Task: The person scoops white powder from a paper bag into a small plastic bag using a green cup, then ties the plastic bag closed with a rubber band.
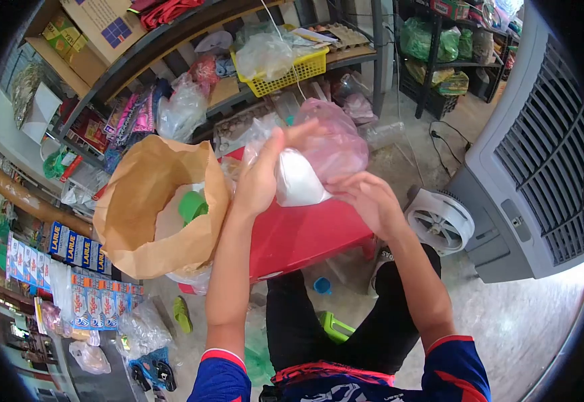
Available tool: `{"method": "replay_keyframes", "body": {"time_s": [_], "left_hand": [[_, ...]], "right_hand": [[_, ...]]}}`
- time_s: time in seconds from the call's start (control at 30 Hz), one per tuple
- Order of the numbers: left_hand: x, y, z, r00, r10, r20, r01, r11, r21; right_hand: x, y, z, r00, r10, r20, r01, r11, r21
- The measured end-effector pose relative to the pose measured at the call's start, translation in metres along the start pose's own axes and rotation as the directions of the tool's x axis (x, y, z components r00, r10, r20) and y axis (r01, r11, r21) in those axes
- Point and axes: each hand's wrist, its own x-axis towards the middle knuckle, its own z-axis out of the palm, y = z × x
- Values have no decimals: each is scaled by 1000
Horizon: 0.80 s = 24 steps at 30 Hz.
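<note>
A clear plastic bag of white powder point(299, 179) is at the red table point(285, 241), between my hands. Beside its upper left part is my left hand point(260, 179), thumb up and fingers stretched out to the right, slightly blurred. My right hand point(372, 204) pinches the bag's lower right corner between thumb and fingertips. Just behind the bag lies a pink plastic bag point(335, 137). A large brown paper sack point(128, 194) stands open to the left, with a green scoop point(191, 206) inside on pale contents.
A yellow basket point(285, 72) of plastic bags sits on the shelf behind. To the right are a grey air cooler point(527, 161) and a white round fan-like unit point(441, 221). A blue cup point(322, 285) and a green slipper point(183, 315) lie on the floor.
</note>
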Motion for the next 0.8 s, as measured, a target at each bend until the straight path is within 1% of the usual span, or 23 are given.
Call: {"method": "replay_keyframes", "body": {"time_s": [0.03, 0.07, 0.13, 0.17, 0.2, 0.23, 0.27, 0.3, 0.33, 0.37, 0.4, 0.43, 0.47, 0.53, 0.57, 0.63, 0.67, 0.73, 0.8], "left_hand": [[-3, -1, -2, 997, 26, 66, -27, 1000, 5], [-4, -1, -1, 995, 27, 101, -29, 999, 21], [-7, 1, 7, 989, 11, 149, -15, 1000, 25], [-9, 4, 15, 987, -4, 161, 2, 1000, 10], [-11, 4, 20, 985, -22, 173, 23, 1000, -6], [-10, 2, 21, 975, -26, 221, 27, 1000, -3], [-11, 1, 23, 975, -73, 210, 73, 997, 7], [-13, 1, 24, 974, -120, 195, 118, 993, 19], [-14, 1, 25, 985, -93, 145, 89, 995, 36], [-15, 1, 26, 993, -67, 94, 62, 996, 57], [-14, 1, 30, 999, 38, 17, -39, 995, 93], [-13, 1, 32, 988, 144, -54, -136, 982, 134], [-13, 0, 31, 987, 132, -92, -121, 986, 118], [-9, -5, 27, 978, 121, -171, -107, 990, 87], [-9, -15, 18, 973, 157, -171, -120, 971, 206], [-16, -19, 16, 981, 40, -189, -23, 996, 89], [-22, -23, 17, 981, -24, -191, 30, 999, 26], [-35, -43, 13, 980, -2, -198, -1, 1000, -17], [-53, -58, 17, 971, -1, -238, -12, 998, -54]], "right_hand": [[5, 5, -3, 983, 114, -144, -134, 982, -132], [3, 13, 0, 957, 209, -202, -221, 975, -35], [2, 16, 29, 867, 404, -291, -368, 914, 171], [0, 11, 28, 847, 531, -5, -515, 824, 236], [0, 14, 24, 826, 524, 208, -564, 774, 289], [1, 21, 16, 775, 480, 411, -616, 718, 325], [7, 26, 6, 695, 403, 596, -672, 660, 337], [10, 25, 6, 755, 373, 540, -603, 718, 348], [13, 23, 6, 809, 340, 480, -531, 772, 349], [3, 22, 14, 938, 272, 215, -321, 917, 237], [-2, 18, 25, 991, 125, -47, -123, 991, 57], [0, 7, 24, 998, 25, -62, -22, 999, 49], [4, -5, 27, 992, -125, -23, 124, 992, -25], [1, -15, 18, 986, -107, -125, 88, 985, -149], [3, -15, 10, 982, -61, -177, 39, 992, -121], [6, -8, -3, 956, 44, -289, -61, 997, -52], [3, -4, -7, 939, 65, -338, -100, 991, -87], [2, -3, -9, 896, 91, -434, -175, 972, -159], [3, -4, -9, 883, 20, -469, -164, 949, -269]]}}
